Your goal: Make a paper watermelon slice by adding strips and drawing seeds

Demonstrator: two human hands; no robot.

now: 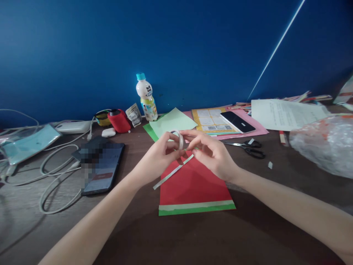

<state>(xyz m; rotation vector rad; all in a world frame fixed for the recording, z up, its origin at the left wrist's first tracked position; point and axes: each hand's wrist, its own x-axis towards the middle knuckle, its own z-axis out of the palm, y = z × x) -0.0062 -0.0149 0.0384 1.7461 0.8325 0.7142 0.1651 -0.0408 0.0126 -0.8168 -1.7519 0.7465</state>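
1. Centrally, both hands meet above the tabletop (165, 239); the left hand (158, 156) has its fingers clamped on a small white tape roll (179, 139), held on edge.
2. The right hand (213, 154) touches the roll from the other side, its fingers pinched together on the upper end of a thin white strip (173, 172).
3. That strip slants down to the left, its lower end off the left edge of a red sheet (193, 187).
4. This sheet lies flat under the hands, with a white band and a green band along its near edge.
5. A bottle (146, 97) with a blue cap stands upright at the blue wall; pale yellow liquid shows in its lower part.
6. A clear bag (325, 145) lies at the far right, something orange showing inside; what it is cannot be told.
7. At the far left a clear packet (27, 141) holds a pale blue mask.
8. Scissors (249, 148) lie just right of the right hand, and a dark phone (237, 122) rests on papers behind them.
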